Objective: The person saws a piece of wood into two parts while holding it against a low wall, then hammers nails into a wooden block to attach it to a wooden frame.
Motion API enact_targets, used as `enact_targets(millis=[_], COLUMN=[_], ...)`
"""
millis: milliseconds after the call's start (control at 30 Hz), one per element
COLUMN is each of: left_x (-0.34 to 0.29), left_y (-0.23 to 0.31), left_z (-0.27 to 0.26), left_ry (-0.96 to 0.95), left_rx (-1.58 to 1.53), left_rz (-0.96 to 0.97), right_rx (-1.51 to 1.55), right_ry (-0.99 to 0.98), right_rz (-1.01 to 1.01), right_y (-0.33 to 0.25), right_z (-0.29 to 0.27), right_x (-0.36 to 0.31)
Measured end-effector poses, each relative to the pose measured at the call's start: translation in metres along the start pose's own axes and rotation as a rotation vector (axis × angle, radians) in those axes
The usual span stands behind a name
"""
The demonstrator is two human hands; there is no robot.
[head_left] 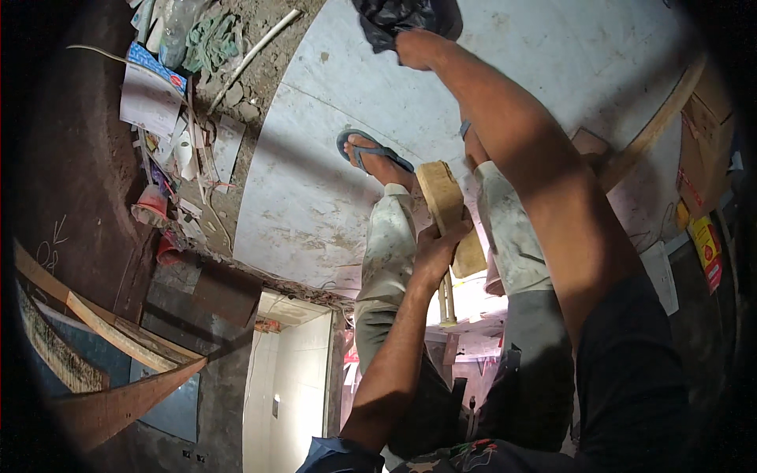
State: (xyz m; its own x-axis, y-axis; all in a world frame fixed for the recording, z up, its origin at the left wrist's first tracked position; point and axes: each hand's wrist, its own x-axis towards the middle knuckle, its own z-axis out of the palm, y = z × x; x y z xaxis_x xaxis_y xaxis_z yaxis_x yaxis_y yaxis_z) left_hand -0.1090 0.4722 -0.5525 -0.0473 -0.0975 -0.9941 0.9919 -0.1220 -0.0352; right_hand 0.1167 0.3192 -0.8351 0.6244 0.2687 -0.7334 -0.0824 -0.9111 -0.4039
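My left hand (436,252) is closed around a worn, yellowish block-like tool (441,191), perhaps a sponge float. Its lower part shows beyond my fingers, between my knees. My right arm stretches far forward across the pale floor sheet (307,158). At its end my right hand (418,50) is at a crumpled black plastic bag (406,20), which covers the fingers; the hand appears to grip it. My left foot, in a dark flip-flop (393,156), stands on the sheet. Behind my right arm, the other foot is mostly hidden.
Rubble, papers and a pale pipe (256,57) lie along the left edge of the sheet. A red cup-like container (150,208) is among them. Wooden boards (126,402) jut in at lower left. On the right are a curved wooden strip (654,130) and cardboard (704,154).
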Motion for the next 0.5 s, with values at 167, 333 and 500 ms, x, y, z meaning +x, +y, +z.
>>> enact_targets(millis=[167, 333, 500], left_x=[0.008, 0.013, 0.012], left_y=[0.003, 0.011, 0.017], left_z=[-0.003, -0.004, 0.000], left_ry=[0.003, -0.007, -0.068], left_rx=[-0.031, -0.077, -0.141], left_rz=[0.153, 0.149, 0.122], right_rx=[0.213, 0.504, 0.105], right_ry=[0.558, 0.018, 0.407], right_rz=[0.292, 0.534, 0.278], right_y=[0.000, -0.015, -0.014], right_z=[0.015, -0.056, -0.023], right_x=[-0.021, -0.036, -0.049])
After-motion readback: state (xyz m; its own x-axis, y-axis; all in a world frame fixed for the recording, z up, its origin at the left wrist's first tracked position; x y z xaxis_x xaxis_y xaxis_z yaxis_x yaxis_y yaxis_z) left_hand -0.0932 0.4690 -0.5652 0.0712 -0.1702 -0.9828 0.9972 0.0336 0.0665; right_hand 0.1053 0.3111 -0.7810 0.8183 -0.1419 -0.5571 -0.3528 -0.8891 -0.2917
